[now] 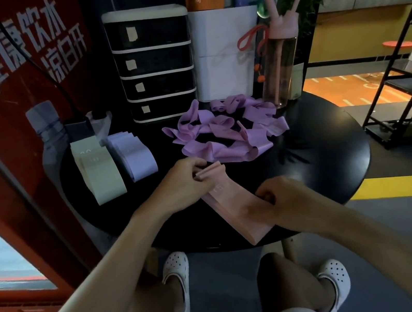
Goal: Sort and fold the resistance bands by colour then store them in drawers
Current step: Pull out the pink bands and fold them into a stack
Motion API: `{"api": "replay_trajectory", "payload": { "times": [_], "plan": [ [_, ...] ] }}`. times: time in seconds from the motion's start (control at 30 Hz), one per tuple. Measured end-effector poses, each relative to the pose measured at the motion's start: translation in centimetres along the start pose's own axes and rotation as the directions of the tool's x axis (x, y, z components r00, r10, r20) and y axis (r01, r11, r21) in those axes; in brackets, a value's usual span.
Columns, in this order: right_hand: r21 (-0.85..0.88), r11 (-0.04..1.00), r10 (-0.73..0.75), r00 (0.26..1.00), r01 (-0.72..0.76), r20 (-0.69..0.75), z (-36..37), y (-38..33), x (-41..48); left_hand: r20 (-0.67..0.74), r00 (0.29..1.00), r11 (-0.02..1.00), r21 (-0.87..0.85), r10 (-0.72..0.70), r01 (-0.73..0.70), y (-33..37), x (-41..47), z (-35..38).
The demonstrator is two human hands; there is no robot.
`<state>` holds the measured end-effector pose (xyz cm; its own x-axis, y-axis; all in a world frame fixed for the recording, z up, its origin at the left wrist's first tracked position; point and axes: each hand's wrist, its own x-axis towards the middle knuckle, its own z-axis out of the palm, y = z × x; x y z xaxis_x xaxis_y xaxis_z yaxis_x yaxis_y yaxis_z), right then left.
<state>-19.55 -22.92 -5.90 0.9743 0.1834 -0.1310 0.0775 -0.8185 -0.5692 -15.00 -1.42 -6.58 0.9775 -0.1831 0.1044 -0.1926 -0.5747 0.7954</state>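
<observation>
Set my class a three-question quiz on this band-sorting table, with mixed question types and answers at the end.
1. True or false: the purple bands are folded.
2. Which colour is the stack gripped by the left hand and right hand? A green, B pink, C lilac.
3. How many drawers does the drawer unit have?
Key: 1 false, they lie in a loose heap; 2 B; 3 four.

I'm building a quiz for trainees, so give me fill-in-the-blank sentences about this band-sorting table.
1. The left hand and right hand grip a stack of bands coloured ____.
2. The loose pile of unfolded bands is ____.
3. The drawer unit has ____ drawers.
Missing words: pink; purple; four.
</observation>
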Motion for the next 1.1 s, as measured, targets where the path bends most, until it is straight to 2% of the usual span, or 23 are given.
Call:
{"api": "replay_trajectory", "payload": {
  "times": [0.17,0.3,0.4,0.6,0.83,1.1],
  "plan": [
    [0.035,0.999,0.028,0.999,-0.029,0.017,-0.2,-0.7,-0.4,0.202,0.975,0.969,0.242,-0.095,0.045,1.6,1.4,-1.0],
    [0.041,0.999,0.020,1.000,-0.021,0.021,-0.1,-1.1,-0.7,0.209,0.973,0.962,0.271,-0.093,0.034,1.9,1.5,-1.0],
    [0.034,0.999,-0.009,1.000,0.009,-0.007,0.0,-1.5,-1.1,0.219,0.975,0.971,0.239,-0.038,-0.016,1.3,1.3,-1.3],
    [0.132,0.990,-0.040,0.999,0.043,-0.021,0.2,-1.8,-1.4,0.196,0.980,0.995,0.094,0.026,-0.045,0.3,0.6,-1.7],
    [0.099,0.988,-0.114,0.991,0.121,-0.074,0.6,-1.8,-1.1,0.125,0.988,0.995,-0.037,0.092,-0.088,0.4,-0.2,-1.8],
    [0.190,0.971,-0.141,0.990,0.144,-0.029,0.7,-1.6,-0.7,0.083,0.990,0.976,-0.196,0.115,-0.097,0.1,-1.1,-2.4]
  ]
}}
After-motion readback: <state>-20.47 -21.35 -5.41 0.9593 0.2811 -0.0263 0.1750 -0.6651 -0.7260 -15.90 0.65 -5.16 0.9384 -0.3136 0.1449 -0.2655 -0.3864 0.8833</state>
